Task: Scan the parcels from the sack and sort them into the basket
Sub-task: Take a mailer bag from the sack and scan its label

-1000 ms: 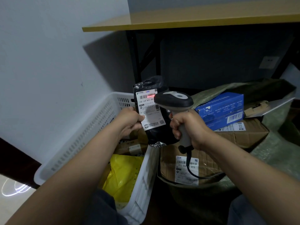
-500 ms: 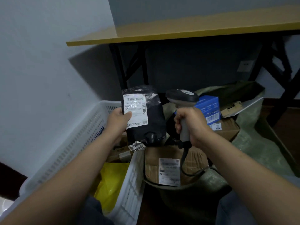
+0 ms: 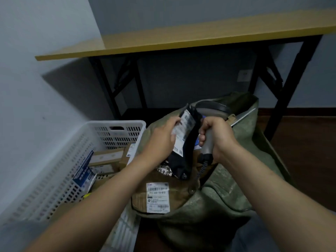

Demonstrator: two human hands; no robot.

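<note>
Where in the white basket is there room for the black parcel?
The black parcel would probably fit at the far end of the basket, on the cardboard boxes below the handle wall, where bare mesh shows. The left wall is crowded by a leaning blue-and-white box; the near end hides behind the left arm. The sack mouth is packed.

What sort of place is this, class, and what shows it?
Likely a small parcel-sorting room: a sack of labelled parcels on the floor, a basket holding boxes, and a scanner in the right hand beside the black parcel the left hand holds.
</note>
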